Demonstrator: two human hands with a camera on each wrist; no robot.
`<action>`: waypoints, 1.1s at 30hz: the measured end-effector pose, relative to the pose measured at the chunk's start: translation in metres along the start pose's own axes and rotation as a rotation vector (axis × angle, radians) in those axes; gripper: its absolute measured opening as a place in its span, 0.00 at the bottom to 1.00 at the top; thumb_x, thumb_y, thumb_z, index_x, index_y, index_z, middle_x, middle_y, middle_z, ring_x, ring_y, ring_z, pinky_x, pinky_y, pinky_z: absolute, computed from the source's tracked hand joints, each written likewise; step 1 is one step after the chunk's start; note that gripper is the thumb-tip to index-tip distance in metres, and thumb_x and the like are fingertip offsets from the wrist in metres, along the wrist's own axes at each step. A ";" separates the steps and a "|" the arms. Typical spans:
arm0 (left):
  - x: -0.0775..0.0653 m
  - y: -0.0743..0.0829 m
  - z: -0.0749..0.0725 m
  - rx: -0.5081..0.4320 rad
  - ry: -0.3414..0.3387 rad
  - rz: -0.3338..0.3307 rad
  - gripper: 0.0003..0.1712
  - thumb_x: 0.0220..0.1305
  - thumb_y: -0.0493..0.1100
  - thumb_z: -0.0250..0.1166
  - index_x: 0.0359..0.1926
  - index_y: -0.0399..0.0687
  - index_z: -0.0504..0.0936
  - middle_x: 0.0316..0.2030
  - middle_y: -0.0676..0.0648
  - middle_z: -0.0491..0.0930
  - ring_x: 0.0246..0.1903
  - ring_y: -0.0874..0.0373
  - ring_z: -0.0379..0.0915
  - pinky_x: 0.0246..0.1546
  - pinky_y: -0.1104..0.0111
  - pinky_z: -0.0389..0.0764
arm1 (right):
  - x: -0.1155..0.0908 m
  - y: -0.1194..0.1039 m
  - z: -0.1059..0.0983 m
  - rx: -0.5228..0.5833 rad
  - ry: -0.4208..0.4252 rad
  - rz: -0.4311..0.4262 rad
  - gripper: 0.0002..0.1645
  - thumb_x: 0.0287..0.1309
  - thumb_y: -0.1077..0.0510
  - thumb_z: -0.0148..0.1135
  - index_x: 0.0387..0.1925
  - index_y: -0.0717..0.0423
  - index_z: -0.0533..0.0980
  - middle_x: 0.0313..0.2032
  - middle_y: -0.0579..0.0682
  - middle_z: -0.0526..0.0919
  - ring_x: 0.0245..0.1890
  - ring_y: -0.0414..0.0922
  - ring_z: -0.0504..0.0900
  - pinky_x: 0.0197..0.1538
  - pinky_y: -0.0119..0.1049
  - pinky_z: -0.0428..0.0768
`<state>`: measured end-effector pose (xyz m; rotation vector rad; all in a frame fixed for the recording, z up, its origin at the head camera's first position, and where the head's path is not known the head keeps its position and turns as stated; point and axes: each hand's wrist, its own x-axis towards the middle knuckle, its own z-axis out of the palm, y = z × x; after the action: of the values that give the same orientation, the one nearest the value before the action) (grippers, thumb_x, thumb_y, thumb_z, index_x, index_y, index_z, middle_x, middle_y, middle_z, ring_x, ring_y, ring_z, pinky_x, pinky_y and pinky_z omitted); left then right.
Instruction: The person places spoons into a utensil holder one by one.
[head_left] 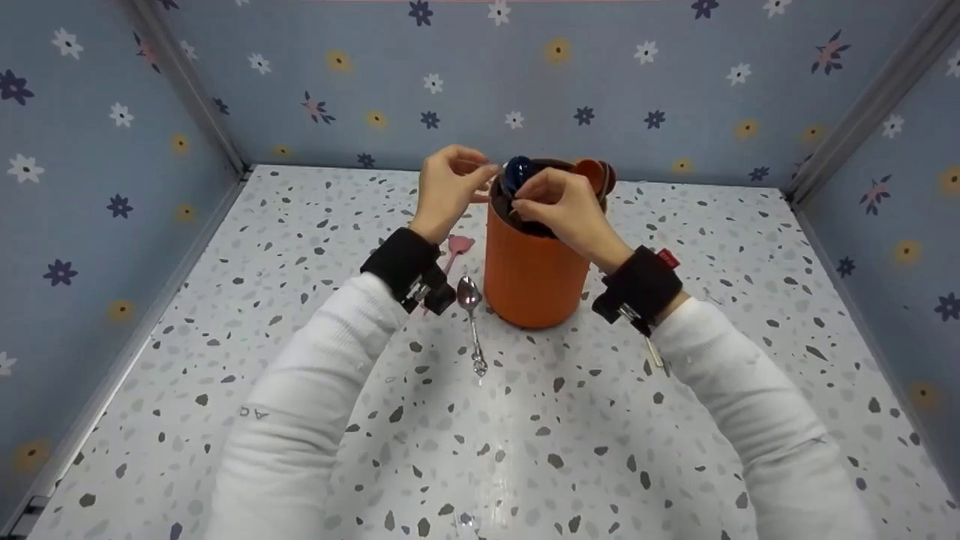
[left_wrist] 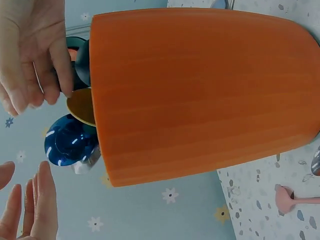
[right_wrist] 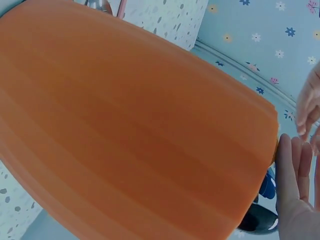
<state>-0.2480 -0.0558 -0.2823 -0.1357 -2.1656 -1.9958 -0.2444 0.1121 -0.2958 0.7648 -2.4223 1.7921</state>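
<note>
An orange canister (head_left: 534,277) stands upright with several spoons and utensils in it. A shiny blue spoon head (head_left: 517,172) and an orange one (head_left: 590,174) rise above its rim; a gold spoon (left_wrist: 81,106) shows in the left wrist view. My left hand (head_left: 450,187) hovers beside the left rim, fingers extended and holding nothing. Over the front of the opening is my right hand (head_left: 562,202), its fingers loosely bent. One of its fingertips is at the gold spoon's edge; whether they touch is unclear. I see nothing gripped in it.
Left of the canister, a pink spoon (head_left: 460,244) and an ornate silver spoon (head_left: 469,294) lie on the speckled tabletop (head_left: 465,435). A pale handle (head_left: 655,352) shows partly under my right wrist. Flowered panels (head_left: 465,82) enclose the back and sides.
</note>
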 end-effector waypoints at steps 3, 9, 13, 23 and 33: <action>-0.001 -0.007 -0.004 0.021 0.010 -0.023 0.11 0.54 0.33 0.61 0.39 0.30 0.75 0.28 0.44 0.74 0.22 0.59 0.74 0.28 0.69 0.82 | -0.003 0.000 0.000 -0.013 -0.014 0.004 0.08 0.51 0.63 0.61 0.33 0.65 0.75 0.32 0.54 0.80 0.31 0.44 0.79 0.39 0.32 0.80; -0.007 -0.026 -0.014 0.058 -0.004 -0.071 0.12 0.56 0.34 0.60 0.40 0.30 0.75 0.28 0.44 0.74 0.20 0.63 0.73 0.27 0.69 0.81 | -0.011 -0.001 0.002 -0.023 -0.075 0.031 0.10 0.52 0.64 0.60 0.35 0.68 0.75 0.33 0.58 0.80 0.30 0.46 0.78 0.38 0.32 0.80; -0.011 -0.040 -0.019 0.052 -0.020 -0.134 0.13 0.55 0.33 0.60 0.41 0.29 0.75 0.29 0.42 0.75 0.19 0.62 0.73 0.28 0.67 0.82 | -0.021 -0.013 0.005 -0.002 -0.109 0.048 0.10 0.52 0.67 0.58 0.35 0.72 0.73 0.33 0.61 0.79 0.30 0.46 0.79 0.39 0.32 0.80; -0.024 -0.073 -0.027 0.007 -0.041 -0.235 0.12 0.55 0.33 0.59 0.41 0.29 0.74 0.28 0.43 0.75 0.22 0.59 0.75 0.28 0.68 0.82 | -0.041 -0.012 0.009 0.043 -0.166 0.047 0.08 0.50 0.69 0.59 0.33 0.73 0.74 0.32 0.61 0.79 0.29 0.44 0.79 0.39 0.34 0.80; -0.043 -0.108 -0.018 -0.069 -0.029 -0.320 0.13 0.55 0.30 0.58 0.41 0.25 0.73 0.25 0.45 0.73 0.17 0.62 0.71 0.20 0.74 0.79 | -0.067 0.014 0.023 0.055 -0.221 0.090 0.10 0.50 0.68 0.59 0.34 0.73 0.74 0.33 0.64 0.78 0.31 0.51 0.78 0.38 0.34 0.80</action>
<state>-0.2259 -0.0799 -0.3949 0.1866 -2.2557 -2.2475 -0.1847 0.1187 -0.3364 0.9194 -2.5907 1.9081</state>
